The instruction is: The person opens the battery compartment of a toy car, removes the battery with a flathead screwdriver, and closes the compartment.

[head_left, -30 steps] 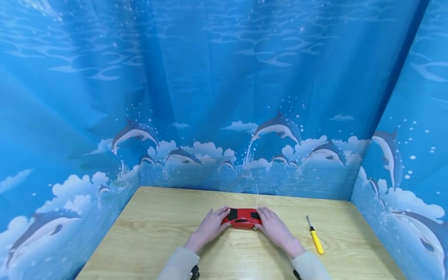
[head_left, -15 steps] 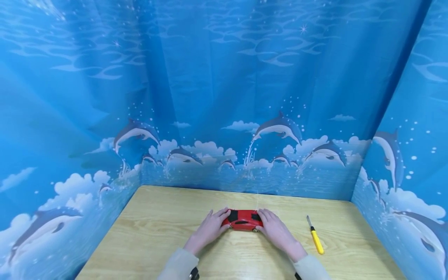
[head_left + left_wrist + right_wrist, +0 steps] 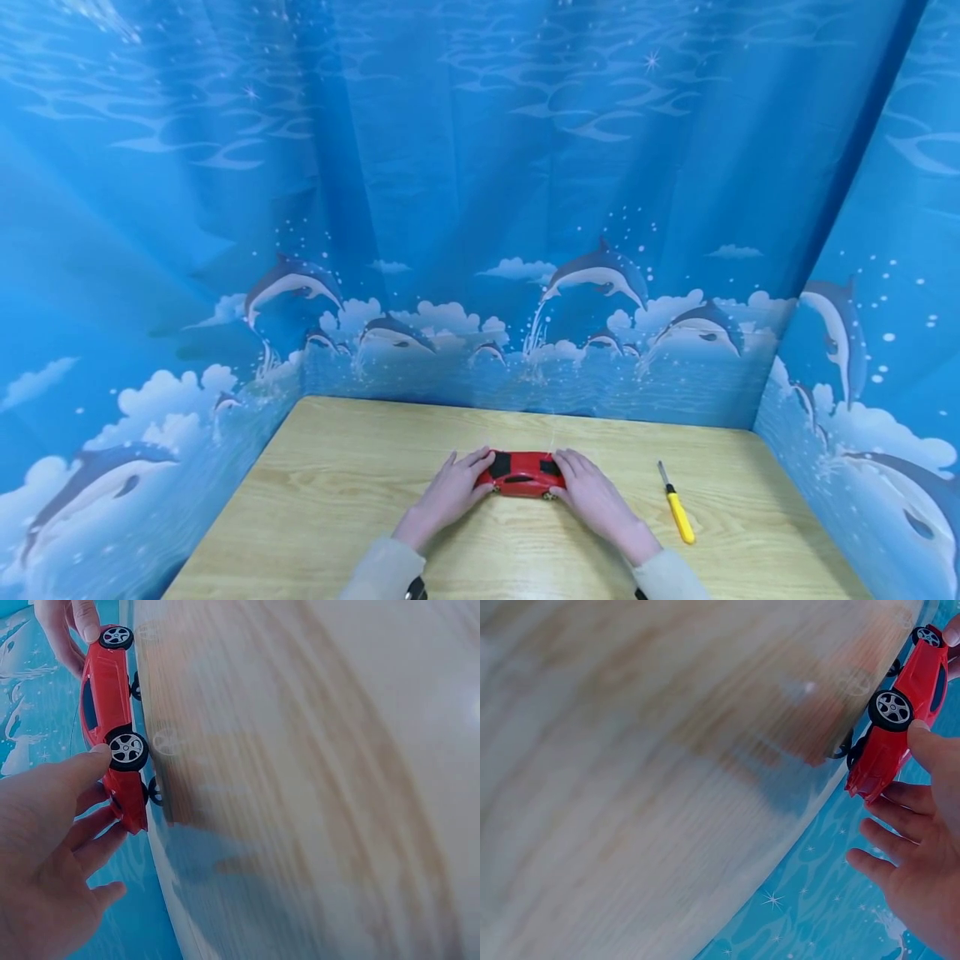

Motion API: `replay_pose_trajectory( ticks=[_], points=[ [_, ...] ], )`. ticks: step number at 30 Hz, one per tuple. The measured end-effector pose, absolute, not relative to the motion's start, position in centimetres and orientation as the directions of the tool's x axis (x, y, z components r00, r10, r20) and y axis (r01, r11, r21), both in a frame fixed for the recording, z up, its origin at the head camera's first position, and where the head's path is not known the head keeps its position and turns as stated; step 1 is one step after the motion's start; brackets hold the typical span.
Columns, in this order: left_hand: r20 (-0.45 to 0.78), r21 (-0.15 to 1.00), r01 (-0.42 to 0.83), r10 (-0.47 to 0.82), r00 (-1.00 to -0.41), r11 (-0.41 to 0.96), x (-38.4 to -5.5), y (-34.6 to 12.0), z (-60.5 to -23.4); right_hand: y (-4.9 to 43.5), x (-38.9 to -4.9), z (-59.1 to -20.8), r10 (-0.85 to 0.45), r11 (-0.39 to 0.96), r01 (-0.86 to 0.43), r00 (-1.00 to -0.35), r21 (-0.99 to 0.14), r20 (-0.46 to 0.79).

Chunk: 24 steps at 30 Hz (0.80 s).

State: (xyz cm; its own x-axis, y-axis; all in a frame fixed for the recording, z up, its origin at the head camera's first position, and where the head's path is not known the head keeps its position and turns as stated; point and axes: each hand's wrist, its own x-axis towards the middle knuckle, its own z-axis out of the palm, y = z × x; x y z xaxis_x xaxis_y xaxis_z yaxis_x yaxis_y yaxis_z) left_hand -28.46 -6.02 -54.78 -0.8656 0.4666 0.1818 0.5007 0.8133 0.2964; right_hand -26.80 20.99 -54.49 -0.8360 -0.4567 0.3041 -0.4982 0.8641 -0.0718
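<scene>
A red toy car [image 3: 521, 475] with black windows and silver-spoked wheels is held sideways between both hands over the wooden table. My left hand [image 3: 450, 492] grips its left end, thumb on the near side by a wheel and fingers on the far side. At the other end my right hand [image 3: 596, 498] grips it the same way. In the left wrist view the car [image 3: 109, 712] has its wheels toward the table, close over its surface. The right wrist view shows the right thumb near a wheel of the car [image 3: 904, 712], fingers behind the body.
A screwdriver [image 3: 677, 504] with a yellow handle lies on the wooden table [image 3: 337, 475] to the right of the right hand. A thin pale wire rises behind the car. Blue dolphin-print curtains [image 3: 465, 208] enclose the table's back and sides.
The car and both hands have shifted very slightly toward the person. Both hands keep their grip, and the screwdriver stays where it was on the table.
</scene>
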Motion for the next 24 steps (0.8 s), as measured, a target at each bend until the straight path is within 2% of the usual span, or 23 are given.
replay_pose_trajectory(
  ticks=[24],
  points=[
    [0.192,0.318,0.509,0.472,-0.861,0.799,-27.46,-6.23,-54.62,21.13,-25.93,-54.64,-0.469,0.858,-0.511,-0.817,-0.047,0.336]
  ],
)
